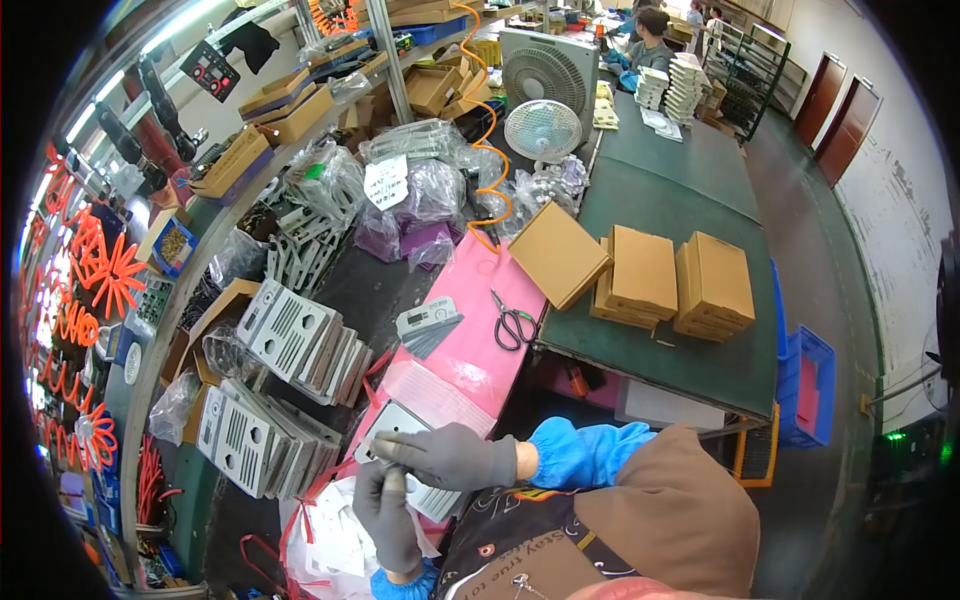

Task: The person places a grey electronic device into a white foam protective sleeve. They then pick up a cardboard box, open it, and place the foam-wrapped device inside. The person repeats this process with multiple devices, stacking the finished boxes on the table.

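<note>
My right hand (pixel 452 458), in a grey glove, reaches in from the right over a grey metal panel (pixel 398 420) with slots. Close below it, my gloved left hand (pixel 388 512) is raised with its fingertips pinched near the right hand's. Both hands look closed at the panel's left edge; whatever small thing they hold is hidden. White paper sheets (pixel 338 528) lie beside my left hand. Farther up on the pink mat (pixel 462 368) are a small fan of grey label plates (pixel 428 325) and black-handled scissors (pixel 513 325).
Two stacks of slotted metal panels (pixel 300 335) stand at the left. Brown cardboard boxes (pixel 640 272) sit on the green table (pixel 650 180) at the right. Plastic-wrapped parts (pixel 425 190), a fan (pixel 543 130) and a coiled orange hose (pixel 492 190) are farther back.
</note>
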`<state>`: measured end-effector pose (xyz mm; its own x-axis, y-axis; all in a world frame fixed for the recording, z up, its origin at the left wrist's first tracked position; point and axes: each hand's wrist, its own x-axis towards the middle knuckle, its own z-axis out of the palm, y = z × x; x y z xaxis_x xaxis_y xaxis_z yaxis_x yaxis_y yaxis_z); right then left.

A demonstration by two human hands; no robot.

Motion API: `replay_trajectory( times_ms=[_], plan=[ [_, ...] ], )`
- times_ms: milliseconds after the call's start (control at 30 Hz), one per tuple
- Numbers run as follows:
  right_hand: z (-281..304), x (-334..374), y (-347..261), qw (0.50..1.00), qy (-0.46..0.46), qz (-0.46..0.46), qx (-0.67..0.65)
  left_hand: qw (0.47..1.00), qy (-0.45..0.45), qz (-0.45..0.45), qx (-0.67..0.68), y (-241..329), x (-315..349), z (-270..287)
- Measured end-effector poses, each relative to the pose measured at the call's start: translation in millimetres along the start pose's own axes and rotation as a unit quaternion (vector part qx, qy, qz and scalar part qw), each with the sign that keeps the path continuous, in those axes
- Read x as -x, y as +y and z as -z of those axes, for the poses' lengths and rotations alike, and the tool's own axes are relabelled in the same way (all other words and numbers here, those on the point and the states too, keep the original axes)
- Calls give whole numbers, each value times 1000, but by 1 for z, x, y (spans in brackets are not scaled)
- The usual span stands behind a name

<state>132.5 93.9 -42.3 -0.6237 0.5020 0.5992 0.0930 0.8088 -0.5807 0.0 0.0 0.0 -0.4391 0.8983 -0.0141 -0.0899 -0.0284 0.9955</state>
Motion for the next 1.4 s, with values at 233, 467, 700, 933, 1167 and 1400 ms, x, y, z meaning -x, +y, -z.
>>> replay_trajectory(
  times_ms=[233, 467, 700, 933, 1167, 1400],
  plan=[
    [-1, -2, 6, 996, 9, -1, -83, 993, 72, -66, -68, 0, -3, -20],
    [10, 2, 17, 989, -24, -45, -137, 988, 112, -73, -81, -10, -10, -34],
    [33, 2, 41, 995, -27, -10, -99, 989, 139, -33, -39, -13, -19, -65],
    [79, -10, 59, 958, -29, -27, -285, 991, 121, -53, 10, -11, -30, -103],
    [73, 2, 97, 903, -39, -255, -344, 993, 110, 11, -47, -14, -35, -135],
    [68, -3, 122, 917, 75, -347, -182, 987, 123, -10, 102, -43, -36, -119]
  ],
)
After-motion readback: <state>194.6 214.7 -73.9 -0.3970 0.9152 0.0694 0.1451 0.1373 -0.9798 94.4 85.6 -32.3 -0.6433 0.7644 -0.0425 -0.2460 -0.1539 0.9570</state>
